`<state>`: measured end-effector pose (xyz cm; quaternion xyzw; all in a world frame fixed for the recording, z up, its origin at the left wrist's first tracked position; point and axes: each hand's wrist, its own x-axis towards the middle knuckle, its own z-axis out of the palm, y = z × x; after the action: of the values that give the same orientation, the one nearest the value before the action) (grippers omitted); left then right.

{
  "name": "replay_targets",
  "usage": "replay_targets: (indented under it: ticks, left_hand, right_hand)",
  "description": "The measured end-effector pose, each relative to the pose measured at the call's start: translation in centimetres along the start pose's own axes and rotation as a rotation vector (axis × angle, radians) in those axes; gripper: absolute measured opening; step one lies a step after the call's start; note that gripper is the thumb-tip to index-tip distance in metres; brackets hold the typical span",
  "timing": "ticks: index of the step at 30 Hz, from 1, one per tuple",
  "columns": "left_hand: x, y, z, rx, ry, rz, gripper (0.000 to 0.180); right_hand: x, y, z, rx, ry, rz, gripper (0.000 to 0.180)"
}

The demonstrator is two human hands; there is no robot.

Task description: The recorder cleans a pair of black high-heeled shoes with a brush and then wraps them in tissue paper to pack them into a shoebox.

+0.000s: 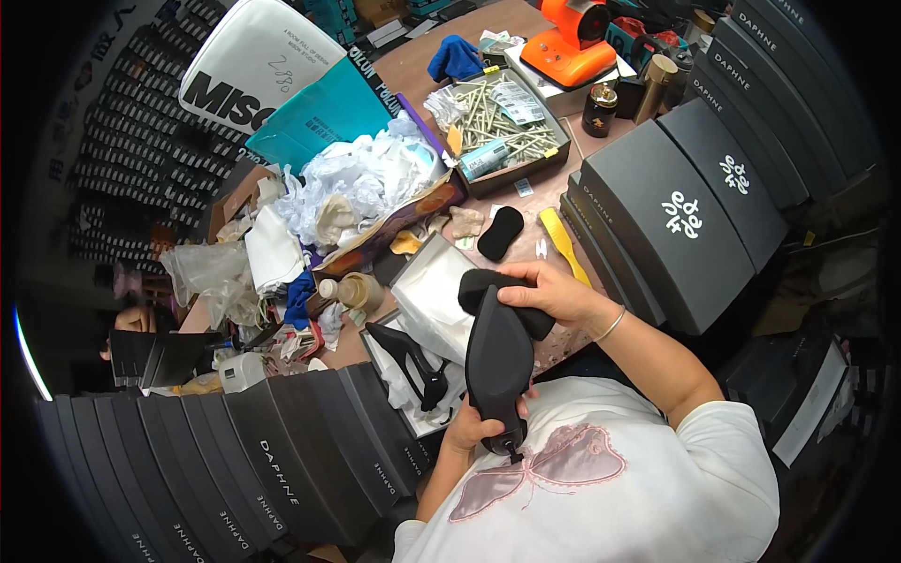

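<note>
A black high-heeled shoe [497, 357] is turned with its dark sole toward me, its pointed toe away and its heel near my shirt. My left hand [476, 426] is closed around the shoe near its heel end. In my right hand [549, 293] is a black sponge pad [482, 289], held against the toe, with the thumb on top and part of the pad behind the shoe. Another black heeled shoe [413, 366] lies on white paper in an open shoebox [432, 427] beside my left hand. White tissue paper [439, 298] lies just beyond it.
A second black sponge [500, 235] and a yellow-handled brush [563, 246] lie ahead. Farther off are a tray of wooden sticks [554, 158], crumpled white paper [361, 178], a bottle [358, 292] and an orange device [571, 58]. Stacked dark shoeboxes [648, 225] stand right, more boxes [272, 460] lower left.
</note>
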<state>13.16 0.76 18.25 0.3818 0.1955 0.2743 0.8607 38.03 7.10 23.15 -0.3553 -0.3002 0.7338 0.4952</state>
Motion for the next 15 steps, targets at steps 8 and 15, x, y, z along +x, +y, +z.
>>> replay_targets:
  ticks: [8, 15]
  left_hand:
    - [3.8, 4.5, 0.9, -0.251, 0.285, 0.003, 0.085]
    - [4.2, 2.2, -0.4, -0.621, 0.423, 0.153, 0.079]
  right_hand:
    - [3.4, 2.4, 1.2, -0.219, -0.043, 0.068, 0.03]
    - [8.6, 4.9, -10.8, -1.162, 0.563, -0.431, 0.035]
